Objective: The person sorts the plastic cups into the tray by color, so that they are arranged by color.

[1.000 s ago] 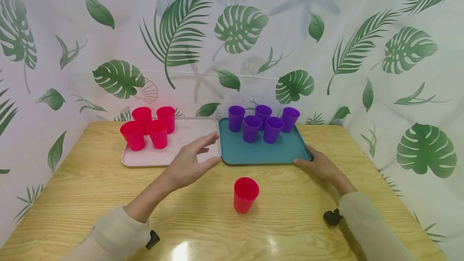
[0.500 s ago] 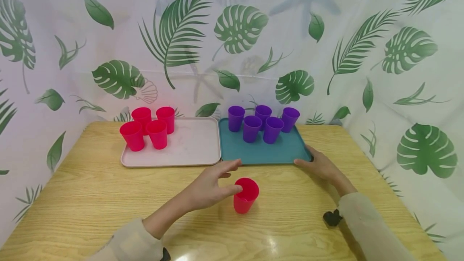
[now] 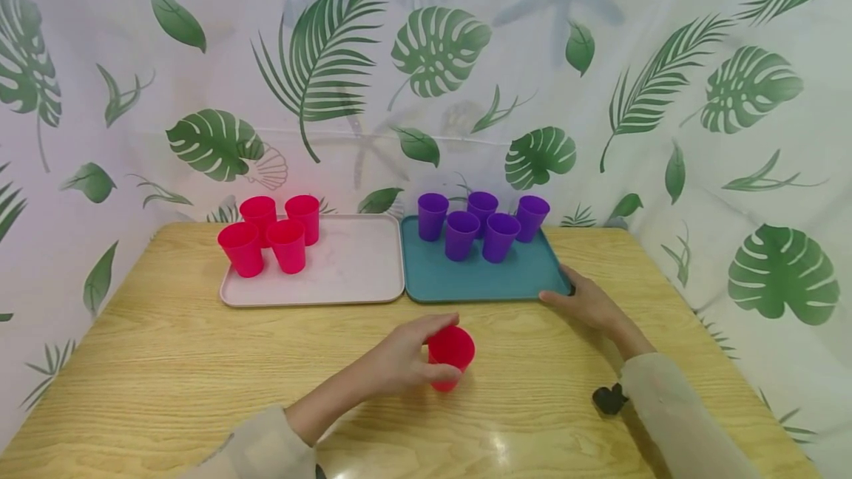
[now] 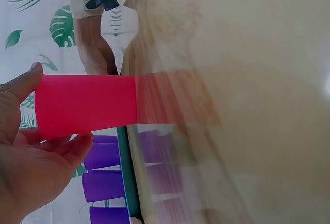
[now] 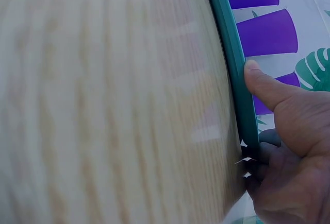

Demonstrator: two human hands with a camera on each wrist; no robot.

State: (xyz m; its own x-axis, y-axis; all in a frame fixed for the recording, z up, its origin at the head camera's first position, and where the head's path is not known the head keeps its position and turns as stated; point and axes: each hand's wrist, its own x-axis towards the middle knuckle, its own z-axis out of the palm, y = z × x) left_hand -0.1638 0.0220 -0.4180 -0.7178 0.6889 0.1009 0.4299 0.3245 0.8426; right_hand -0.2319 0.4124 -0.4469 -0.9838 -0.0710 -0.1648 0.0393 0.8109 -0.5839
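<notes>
A lone red cup [image 3: 455, 350] stands upright on the wooden table in front of the trays. My left hand [image 3: 402, 357] is around its upper part, thumb on the near side and fingers on the far side. In the left wrist view the curled fingers lie along the side of the red cup [image 4: 87, 105], with the thumb at its rim. My right hand [image 3: 592, 305] grips the near right corner of the teal tray [image 3: 479, 287]. In the right wrist view the thumb presses the rim of the teal tray [image 5: 234, 64], other fingers curled beneath, partly hidden.
Several purple cups [image 3: 461, 235] stand upright on the teal tray. Beside it on the left, a pale tray [image 3: 359, 265] bears several red cups [image 3: 288, 246] at its left end. A leaf-patterned curtain [image 3: 439, 94] hangs behind the wooden table [image 3: 200, 361].
My left hand has moved from over the pale tray toward me and right, down to the lone red cup, and its fingers have come around it. The right hand stays at the teal tray.
</notes>
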